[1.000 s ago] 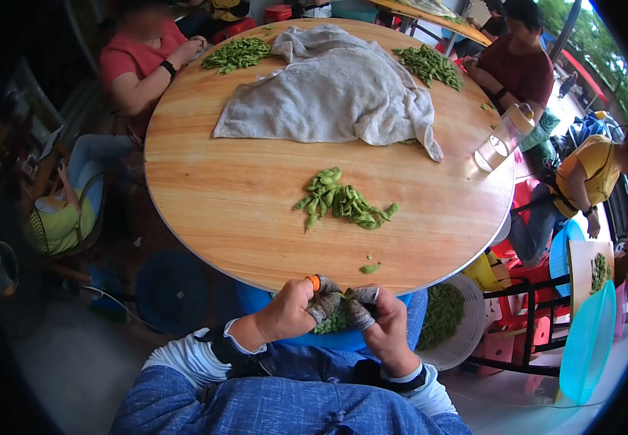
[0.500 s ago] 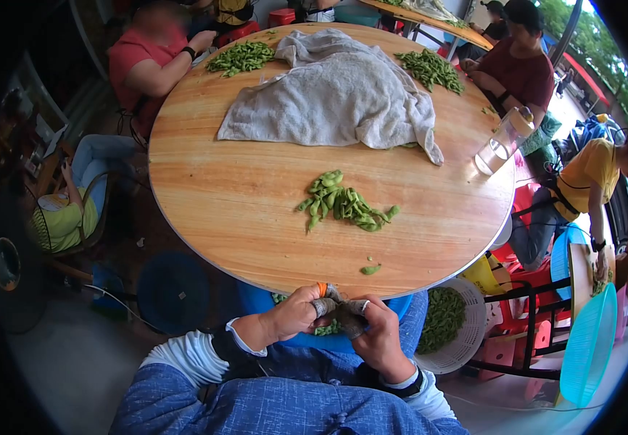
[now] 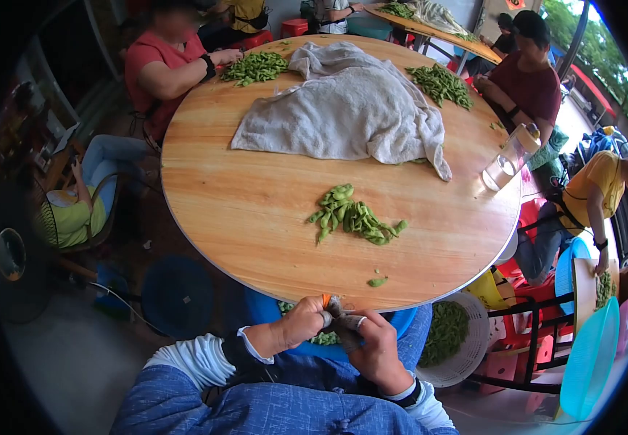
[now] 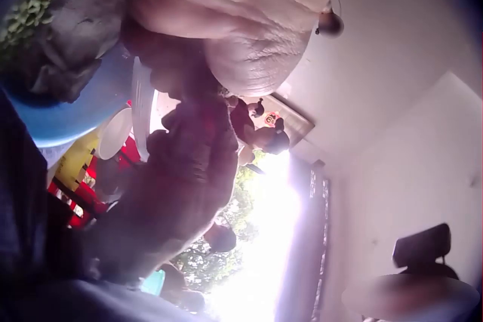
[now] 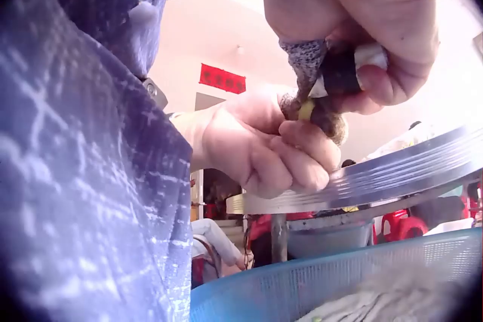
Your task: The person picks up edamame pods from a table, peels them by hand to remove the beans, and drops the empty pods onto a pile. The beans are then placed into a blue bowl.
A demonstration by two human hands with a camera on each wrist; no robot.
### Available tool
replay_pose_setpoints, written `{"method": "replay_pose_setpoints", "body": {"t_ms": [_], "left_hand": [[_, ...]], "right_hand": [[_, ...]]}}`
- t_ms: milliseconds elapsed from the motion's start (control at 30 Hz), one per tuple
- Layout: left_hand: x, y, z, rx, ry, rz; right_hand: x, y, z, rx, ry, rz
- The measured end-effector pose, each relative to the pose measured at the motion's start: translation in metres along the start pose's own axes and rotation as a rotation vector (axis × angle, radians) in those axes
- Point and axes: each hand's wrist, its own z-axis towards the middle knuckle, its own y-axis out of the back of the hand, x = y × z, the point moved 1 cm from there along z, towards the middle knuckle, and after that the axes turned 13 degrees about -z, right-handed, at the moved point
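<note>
Near table (image 3: 256, 188) edge, lone pod (image 3: 378, 281), crosswise

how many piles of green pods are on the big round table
3: the far-left pile, the far-right pile, and the near pile in front of the cloth. The cloth may hide more.

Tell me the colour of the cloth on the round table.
The cloth is greyish white, clearest in the head view.
</note>
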Motion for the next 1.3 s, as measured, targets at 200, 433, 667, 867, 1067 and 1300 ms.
{"method": "replay_pose_setpoints", "body": {"t_ms": [200, 433, 667, 867, 1067, 1300], "left_hand": [[-0.018, -0.014, -0.017, 0.234, -0.059, 0.778], [-0.041, 0.009, 0.011, -0.094, -0.467, 0.935], [-0.078, 0.048, 0.082, -0.421, -0.422, 1.470], [-0.080, 0.044, 0.075, -0.298, -0.366, 1.029], [-0.046, -0.005, 0.030, -0.111, -0.353, 0.087], [-0.035, 0.001, 0.015, -0.045, -0.255, 0.056]], "right_hand": [[-0.048, 0.062, -0.027, -0.257, -0.259, -0.299], [-0.084, 0.111, -0.070, -0.357, -0.626, -0.483], [-0.062, 0.065, -0.037, -0.283, -0.511, -0.057], [-0.031, 0.032, 0.001, 0.015, -0.489, 0.403], [-0.020, -0.007, 0.025, 0.120, -0.432, 0.741], [-0.016, 0.022, 0.030, 0.045, 0.013, -0.205]]}}
